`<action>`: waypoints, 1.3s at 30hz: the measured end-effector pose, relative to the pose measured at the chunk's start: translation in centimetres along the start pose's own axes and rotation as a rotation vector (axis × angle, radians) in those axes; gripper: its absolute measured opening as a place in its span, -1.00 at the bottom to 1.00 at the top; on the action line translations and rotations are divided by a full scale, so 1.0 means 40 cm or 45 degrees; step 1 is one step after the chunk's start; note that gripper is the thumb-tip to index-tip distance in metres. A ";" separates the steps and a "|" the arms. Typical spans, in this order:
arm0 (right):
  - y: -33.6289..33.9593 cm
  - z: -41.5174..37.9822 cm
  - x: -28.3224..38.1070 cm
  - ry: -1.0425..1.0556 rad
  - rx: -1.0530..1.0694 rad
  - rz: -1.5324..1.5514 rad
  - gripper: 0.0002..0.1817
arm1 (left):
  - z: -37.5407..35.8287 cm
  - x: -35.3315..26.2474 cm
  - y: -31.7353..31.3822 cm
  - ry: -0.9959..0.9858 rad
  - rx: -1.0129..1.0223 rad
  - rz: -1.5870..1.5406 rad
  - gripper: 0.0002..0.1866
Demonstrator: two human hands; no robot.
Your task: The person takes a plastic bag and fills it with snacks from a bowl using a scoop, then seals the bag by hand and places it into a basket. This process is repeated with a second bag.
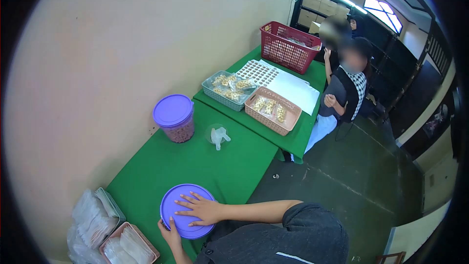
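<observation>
A round tub with a purple lid (171, 205) stands on the green-covered table close to my body. My right hand (199, 209) lies flat on top of this lid, fingers spread. At the near left side, my left hand (171, 237) grips the tub's edge, its thumb up by the rim and its other fingers partly hidden round the side. The tub's contents are hidden under the lid. Farther up the table, a second clear tub (180, 133) with a purple lid holds small brown pieces. Beside it, white plastic scoops (219, 136) rest in a small clear dish.
Bags fill a teal basket (227, 101) and a pink basket (273, 126) on the far table. Printed sheets (259, 73) and a maroon basket (288, 49) sit behind. Plastic pouches (128, 247) lie lower left. Another person (342, 88) sits at the table's right; others are behind.
</observation>
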State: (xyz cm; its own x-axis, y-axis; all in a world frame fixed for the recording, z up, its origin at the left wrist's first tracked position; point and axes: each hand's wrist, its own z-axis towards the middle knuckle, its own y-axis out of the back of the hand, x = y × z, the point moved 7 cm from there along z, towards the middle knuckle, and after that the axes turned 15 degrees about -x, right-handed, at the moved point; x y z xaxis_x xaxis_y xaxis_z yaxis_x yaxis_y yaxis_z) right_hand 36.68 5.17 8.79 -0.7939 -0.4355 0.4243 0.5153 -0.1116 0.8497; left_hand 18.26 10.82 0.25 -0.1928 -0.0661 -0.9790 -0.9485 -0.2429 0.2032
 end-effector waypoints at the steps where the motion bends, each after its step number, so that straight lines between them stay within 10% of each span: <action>1: -0.004 0.000 0.001 0.007 0.008 0.000 -0.30 | -0.005 -0.011 -0.001 0.033 0.024 0.002 -0.61; 18: -0.014 0.024 -0.005 -0.079 0.177 0.025 -0.28 | -0.032 -0.078 -0.003 -0.101 -0.091 0.059 -0.64; 27: 0.122 0.016 -0.159 -0.481 -0.174 -0.148 -0.20 | -0.126 -0.086 0.031 0.510 0.313 0.141 -0.52; 30: 0.109 0.021 -0.166 -0.439 -0.202 -0.092 -0.19 | -0.125 -0.093 0.027 0.380 0.472 0.274 -0.43; 35: 0.061 0.040 -0.048 -0.177 -0.163 -0.119 -0.20 | -0.086 -0.318 -0.010 -0.641 -0.110 0.687 -0.24; 39: 0.006 0.029 -0.032 -0.111 -0.055 -0.150 -0.27 | -0.128 -0.326 -0.132 -0.798 0.179 1.029 -0.33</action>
State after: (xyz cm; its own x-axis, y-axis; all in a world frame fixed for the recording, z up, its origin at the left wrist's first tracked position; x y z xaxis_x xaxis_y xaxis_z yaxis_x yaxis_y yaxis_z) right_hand 37.46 6.73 8.83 -0.8736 -0.3384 0.3497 0.4290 -0.1961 0.8818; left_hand 27.05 7.99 12.04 -0.8440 0.3666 -0.3916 -0.4905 -0.2319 0.8400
